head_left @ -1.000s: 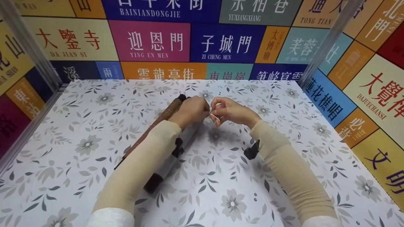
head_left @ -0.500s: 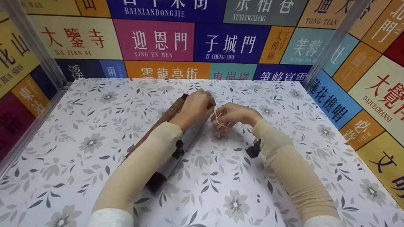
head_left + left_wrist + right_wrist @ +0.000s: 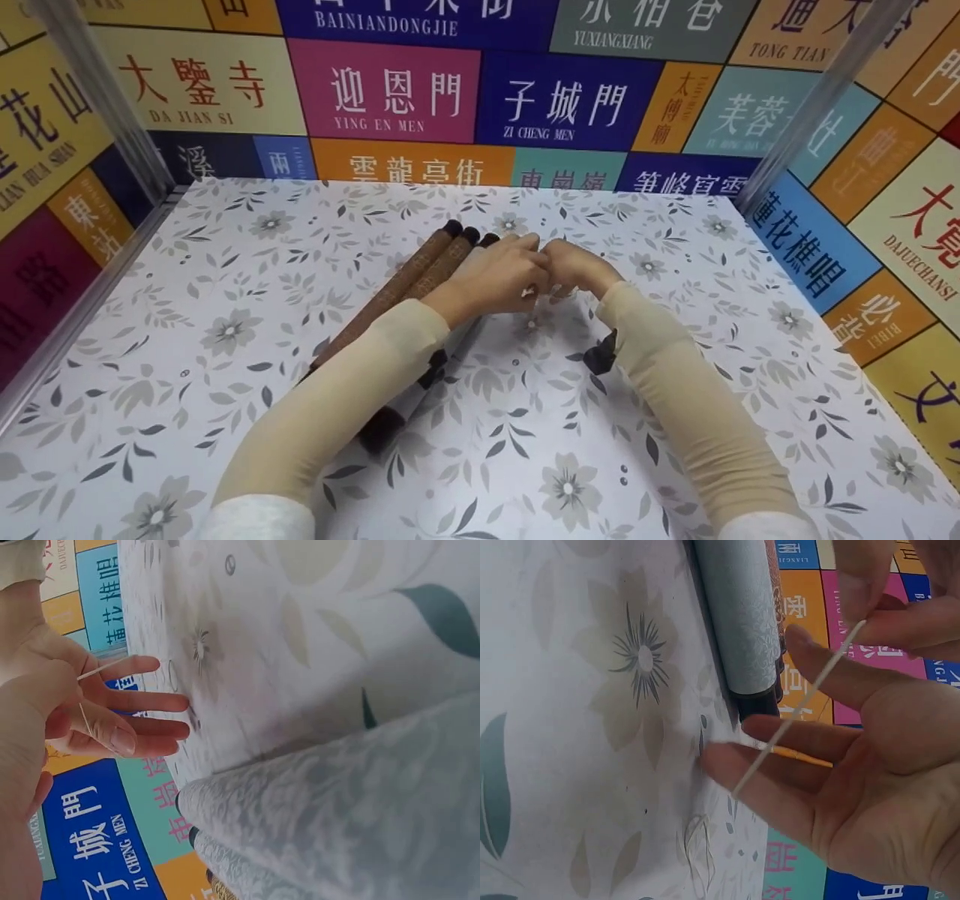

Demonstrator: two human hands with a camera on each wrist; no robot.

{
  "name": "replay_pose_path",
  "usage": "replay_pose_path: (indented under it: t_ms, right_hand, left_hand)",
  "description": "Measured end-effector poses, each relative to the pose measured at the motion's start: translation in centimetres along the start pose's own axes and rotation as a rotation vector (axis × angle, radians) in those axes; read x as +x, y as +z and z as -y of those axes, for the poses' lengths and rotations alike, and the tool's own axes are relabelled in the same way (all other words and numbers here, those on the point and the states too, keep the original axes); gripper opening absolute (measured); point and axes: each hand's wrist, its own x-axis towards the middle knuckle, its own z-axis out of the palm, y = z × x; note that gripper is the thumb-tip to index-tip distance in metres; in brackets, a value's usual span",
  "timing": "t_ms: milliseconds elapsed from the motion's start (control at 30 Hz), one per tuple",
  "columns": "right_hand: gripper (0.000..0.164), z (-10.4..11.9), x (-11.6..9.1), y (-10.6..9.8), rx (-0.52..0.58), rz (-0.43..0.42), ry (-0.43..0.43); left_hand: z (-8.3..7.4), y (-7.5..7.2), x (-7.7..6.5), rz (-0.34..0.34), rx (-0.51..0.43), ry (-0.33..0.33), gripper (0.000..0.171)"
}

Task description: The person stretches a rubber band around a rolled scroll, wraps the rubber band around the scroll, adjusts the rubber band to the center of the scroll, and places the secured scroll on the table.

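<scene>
In the head view my left hand (image 3: pixel 501 279) meets my right hand (image 3: pixel 576 267) just right of a few rolled scrolls. The left thumb and finger pinch one end of a thin white string (image 3: pixel 802 706), seen in the right wrist view. From there it runs taut to the spread, straight fingers (image 3: pixel 776 802) of my right hand. Two brown scrolls (image 3: pixel 409 274) with dark end knobs lie slanted under the left forearm. Beside them is a pale patterned scroll (image 3: pixel 739 622), partly hidden by that arm in the head view.
Floral white cloth (image 3: pixel 262 442) covers the table. Thin loops of string (image 3: pixel 697 855) show below the right hand in the right wrist view. Panels with printed characters (image 3: pixel 382 90) stand behind and at the sides, with clear corner posts (image 3: pixel 810 105).
My left hand has moved right, up to the right hand, uncovering the scrolls' far knobs. The string, earlier seen across the right fingers, is mostly hidden in the head view. The head view has shifted slightly.
</scene>
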Motion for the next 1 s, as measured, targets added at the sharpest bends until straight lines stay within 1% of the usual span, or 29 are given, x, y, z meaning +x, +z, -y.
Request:
replay_pose_path:
  t_ms: [100,167,267,333,367,433,500,567,600,633,700,767,867,967,1000]
  right_hand:
    - [0.012,0.1,0.0,0.0,-0.001,-0.009,0.014]
    - [0.013,0.2,-0.1,0.1,0.011,-0.011,0.033]
    - [0.011,0.4,-0.1,0.2,-0.003,-0.007,0.056]
    - [0.009,0.4,-0.1,0.3,-0.034,-0.002,0.061]
    - [0.009,0.4,-0.1,0.3,-0.057,0.000,0.059]
    - [0.009,0.3,0.1,0.3,-0.093,0.002,0.046]
    - [0.010,0.2,0.1,0.3,-0.118,-0.004,0.031]
    - [0.009,0.0,0.1,0.3,-0.123,-0.011,0.014]
    - [0.008,-0.1,0.1,0.2,-0.123,-0.013,0.009]
    - [0.008,-0.2,0.1,0.2,-0.130,-0.016,0.008]
    - [0.014,-0.3,0.1,0.2,-0.153,-0.022,-0.003]
    - [0.027,-0.3,0.1,0.2,-0.182,-0.032,-0.014]
    - [0.046,-0.5,0.2,0.3,-0.213,-0.045,-0.039]
    - [0.058,-0.7,0.2,0.4,-0.228,-0.057,-0.057]
    - [0.060,-0.7,0.2,0.4,-0.233,-0.060,-0.063]
  left_hand:
    - [-0.4,0.4,-0.1,0.003,0.004,0.012,0.006]
    - [-0.7,0.6,-0.1,0.007,0.022,0.035,0.005]
    - [-1.0,0.7,-0.2,0.019,0.100,0.074,0.004]
    - [-1.0,0.6,-0.2,0.024,0.155,0.084,0.005]
    - [-1.0,0.5,-0.3,0.022,0.167,0.082,0.006]
    - [-1.0,0.4,-0.3,0.008,0.157,0.072,0.006]
    - [-1.1,0.1,-0.3,-0.012,0.112,0.065,0.007]
    - [-1.0,-0.1,-0.2,-0.031,0.071,0.054,0.009]
    - [-1.0,-0.2,-0.1,-0.038,0.066,0.042,0.009]
    - [-0.9,-0.4,-0.1,-0.034,0.069,0.022,0.009]
    - [-0.6,-0.5,-0.1,-0.033,0.061,-0.024,0.009]
    - [-0.1,-0.6,-0.2,-0.017,0.064,-0.098,0.008]
    - [0.6,-0.6,-0.6,0.022,0.086,-0.248,0.009]
    - [1.0,-0.3,-1.0,0.083,0.134,-0.425,0.010]
    - [1.1,-0.2,-1.1,0.100,0.142,-0.478,0.011]
